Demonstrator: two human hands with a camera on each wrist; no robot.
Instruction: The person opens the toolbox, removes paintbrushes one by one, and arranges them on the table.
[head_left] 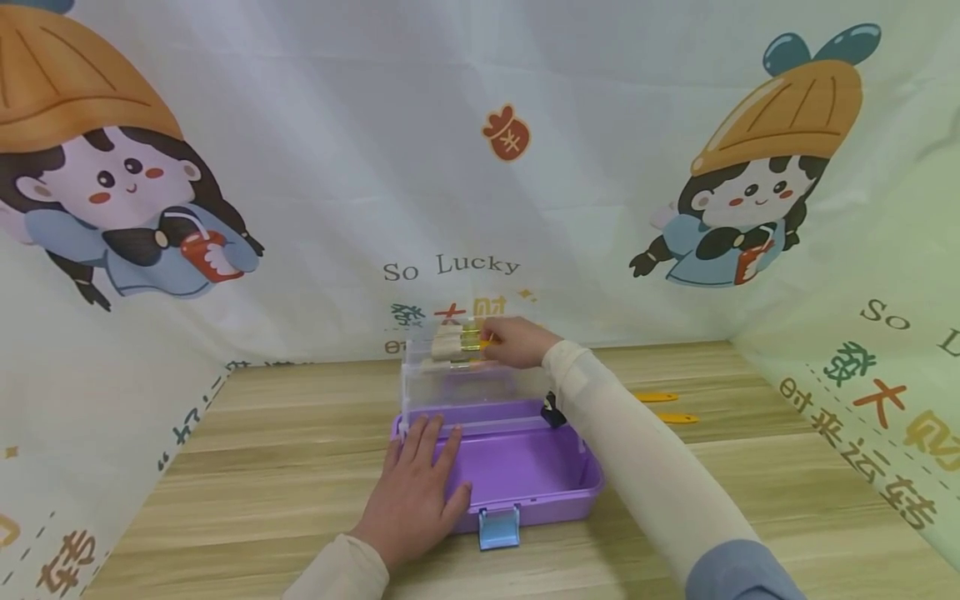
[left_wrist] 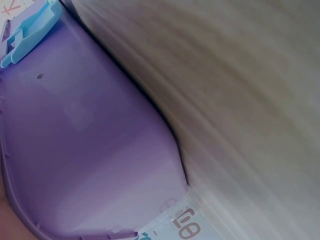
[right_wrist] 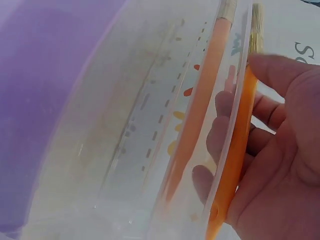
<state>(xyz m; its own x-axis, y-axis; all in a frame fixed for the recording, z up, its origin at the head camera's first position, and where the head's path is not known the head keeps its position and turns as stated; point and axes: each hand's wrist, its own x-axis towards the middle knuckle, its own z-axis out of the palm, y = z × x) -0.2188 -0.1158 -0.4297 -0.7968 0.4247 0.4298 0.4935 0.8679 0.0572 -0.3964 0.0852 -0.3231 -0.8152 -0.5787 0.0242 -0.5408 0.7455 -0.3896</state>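
A purple plastic box (head_left: 536, 500) stands on the table with its clear lid (head_left: 450, 387) raised at the back. My left hand (head_left: 416, 496) rests on the box's left front part, fingers straight and spread. At the lid's top edge my right hand (head_left: 521, 340) pinches an orange-handled paintbrush (right_wrist: 242, 120) between thumb and fingers, beside the clear plastic. Pale bristles (head_left: 448, 343) point left from that hand. A second orange shape (right_wrist: 202, 100) shows through the plastic in the right wrist view; whether it is another brush or a reflection, I cannot tell.
Two orange handles (head_left: 657, 397) lie on the wooden table (head_left: 300, 467) right of the box, partly behind my right forearm. A light-blue latch (head_left: 498, 527) hangs at the box's front. Printed cloth (head_left: 360, 167) walls the back and sides.
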